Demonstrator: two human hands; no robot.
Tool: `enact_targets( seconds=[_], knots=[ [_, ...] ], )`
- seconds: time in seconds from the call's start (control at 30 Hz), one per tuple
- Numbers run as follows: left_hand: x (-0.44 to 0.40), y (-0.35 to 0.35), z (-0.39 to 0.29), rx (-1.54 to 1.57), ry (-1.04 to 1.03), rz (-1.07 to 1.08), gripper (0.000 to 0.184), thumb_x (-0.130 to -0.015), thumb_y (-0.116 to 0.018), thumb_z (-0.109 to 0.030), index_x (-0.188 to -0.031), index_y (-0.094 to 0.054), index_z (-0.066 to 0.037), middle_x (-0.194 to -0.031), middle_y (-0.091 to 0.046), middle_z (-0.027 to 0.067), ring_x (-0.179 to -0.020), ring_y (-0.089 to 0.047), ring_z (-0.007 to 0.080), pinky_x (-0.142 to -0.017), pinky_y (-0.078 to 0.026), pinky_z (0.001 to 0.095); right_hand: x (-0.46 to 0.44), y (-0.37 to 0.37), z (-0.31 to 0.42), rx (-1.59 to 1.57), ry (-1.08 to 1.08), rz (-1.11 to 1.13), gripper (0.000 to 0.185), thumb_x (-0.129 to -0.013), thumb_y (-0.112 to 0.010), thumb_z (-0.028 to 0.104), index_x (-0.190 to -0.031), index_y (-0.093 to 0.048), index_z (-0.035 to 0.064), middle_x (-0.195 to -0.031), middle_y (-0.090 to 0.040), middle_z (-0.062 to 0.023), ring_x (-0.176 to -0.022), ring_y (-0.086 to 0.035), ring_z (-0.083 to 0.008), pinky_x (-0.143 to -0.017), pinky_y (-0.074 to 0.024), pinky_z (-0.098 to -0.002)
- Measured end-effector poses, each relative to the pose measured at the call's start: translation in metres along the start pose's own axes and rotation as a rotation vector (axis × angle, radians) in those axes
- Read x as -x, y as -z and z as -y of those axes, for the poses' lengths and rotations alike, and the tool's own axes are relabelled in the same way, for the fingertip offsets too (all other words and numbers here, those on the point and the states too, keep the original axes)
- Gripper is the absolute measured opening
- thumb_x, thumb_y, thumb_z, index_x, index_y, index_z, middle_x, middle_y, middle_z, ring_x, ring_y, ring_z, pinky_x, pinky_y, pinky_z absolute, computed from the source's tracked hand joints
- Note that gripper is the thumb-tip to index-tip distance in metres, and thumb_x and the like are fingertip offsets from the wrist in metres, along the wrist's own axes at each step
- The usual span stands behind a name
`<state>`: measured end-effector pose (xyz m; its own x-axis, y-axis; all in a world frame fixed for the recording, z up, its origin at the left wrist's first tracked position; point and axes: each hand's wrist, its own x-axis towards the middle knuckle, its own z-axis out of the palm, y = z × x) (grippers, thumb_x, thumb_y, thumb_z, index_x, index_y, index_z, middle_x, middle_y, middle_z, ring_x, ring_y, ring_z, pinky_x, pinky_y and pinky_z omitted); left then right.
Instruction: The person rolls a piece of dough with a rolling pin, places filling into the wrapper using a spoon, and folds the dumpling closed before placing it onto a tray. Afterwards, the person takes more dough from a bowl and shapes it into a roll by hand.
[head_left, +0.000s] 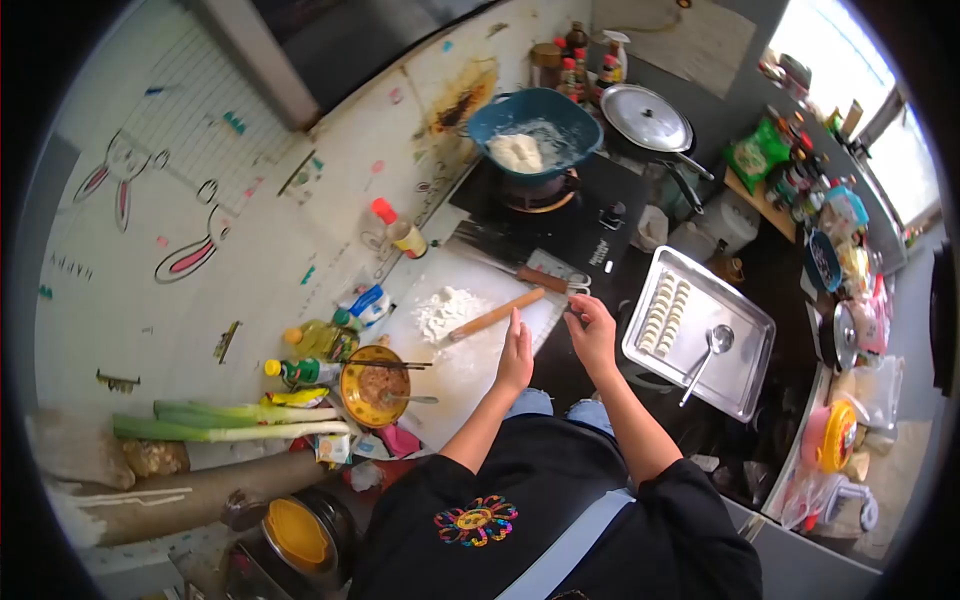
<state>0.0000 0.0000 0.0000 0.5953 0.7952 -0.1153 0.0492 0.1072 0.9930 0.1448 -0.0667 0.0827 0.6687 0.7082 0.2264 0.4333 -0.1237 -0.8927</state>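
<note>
Left hand (515, 352) open, fingers straight, nothing seen in it. Right hand (592, 328) half-curled, can't tell if holding anything. Rolling pin (497, 315) on white board (455, 385), between flour (450, 312) and board's right edge.

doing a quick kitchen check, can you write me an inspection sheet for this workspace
surface: white board, flour pile on it
job's things: rolling pin touching the flour; filling bowl with chopsticks and spoon; dough in teal basin over the stove; two rows of small pale pieces on metal tray, with ladle
clutter: bottles and leeks left of the board; cleaver near its far edge
grippers: bare hands; left hand open, empty; right hand fingers bent, grip unclear
cables: nothing seen
surroundings: brown-black wall stain beside the basin; crowded shelf at right
</note>
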Motion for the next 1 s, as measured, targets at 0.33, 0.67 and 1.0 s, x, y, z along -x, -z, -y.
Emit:
enact_targets(
  seconds=[0.33, 0.67, 1.0],
  knots=[
    [0.044, 0.107, 0.02, -0.011, 0.077, -0.183, 0.061, -0.101, -0.023, -0.04, -0.145, -0.016, 0.001, -0.148, -0.027, 0.0176, -0.136, -0.028, 0.0268, -0.106, -0.029, 0.0349, 0.041, -0.107, 0.033, 0.019, 0.087, 0.31, 0.054, -0.076, -0.068, 0.002, -0.128, -0.051, 0.0068, -0.108, -0.065, -0.0125, -0.095, -0.064, -0.0236, -0.08, -0.0505, -0.0324],
    [0.0, 0.124, 0.028, -0.166, 0.187, -0.418, 0.055, -0.091, -0.055, -0.019, -0.135, -0.035, 0.007, -0.13, -0.047, 0.0257, -0.119, -0.05, 0.0311, -0.096, -0.043, 0.0344, 0.016, -0.131, 0.011, 0.033, 0.02, 0.523, 0.042, -0.074, -0.068, 0.002, -0.115, -0.059, 0.0032, -0.11, -0.062, -0.0169, -0.099, -0.06, -0.0325, -0.085, -0.0483, -0.0357],
    [-0.1, 0.151, 0.057, -0.808, 0.063, -0.501, 0.045, -0.076, -0.065, -0.005, -0.119, -0.052, 0.0, -0.115, -0.053, 0.0196, -0.108, -0.049, 0.0349, -0.092, -0.042, 0.0407, -0.02, -0.132, -0.009, -0.001, -0.022, 0.611, 0.029, -0.076, -0.068, 0.006, -0.104, -0.064, 0.0031, -0.107, -0.063, -0.0145, -0.097, -0.06, -0.0329, -0.085, -0.048, -0.0358]
  ],
)
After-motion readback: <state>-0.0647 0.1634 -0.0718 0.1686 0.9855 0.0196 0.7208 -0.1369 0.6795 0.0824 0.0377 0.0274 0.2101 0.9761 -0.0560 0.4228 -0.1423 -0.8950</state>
